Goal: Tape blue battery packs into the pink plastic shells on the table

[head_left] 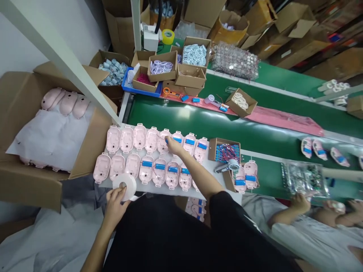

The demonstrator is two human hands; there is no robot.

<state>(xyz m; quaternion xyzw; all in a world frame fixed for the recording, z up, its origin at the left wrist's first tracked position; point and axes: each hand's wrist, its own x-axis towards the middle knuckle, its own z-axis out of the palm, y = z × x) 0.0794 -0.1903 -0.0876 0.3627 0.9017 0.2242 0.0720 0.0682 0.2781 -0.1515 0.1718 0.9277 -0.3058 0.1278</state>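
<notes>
My left hand (pixel 114 203) is closed round the edge of a roll of white tape (pixel 130 186), near the front row of pink plastic shells. A loose end of the tape trails to the right. My right hand (pixel 171 146) reaches into the back row, its fingers together at a pink shell (pixel 163 138); whatever they hold, if anything, is hidden. To the right of that hand, back-row shells carry blue batteries (pixel 190 142). In the front row, shells from the middle rightward hold blue batteries (pixel 160 166), while those at the left (pixel 102 168) show bare insides.
A small box of wired blue batteries (pixel 227 152) stands right of the rows, beside a grey handheld piece (pixel 231 165). At left is a large carton (pixel 93 151) of pink shells. Behind runs a green conveyor (pixel 170 117). A co-worker's hands (pixel 300 204) are at far right.
</notes>
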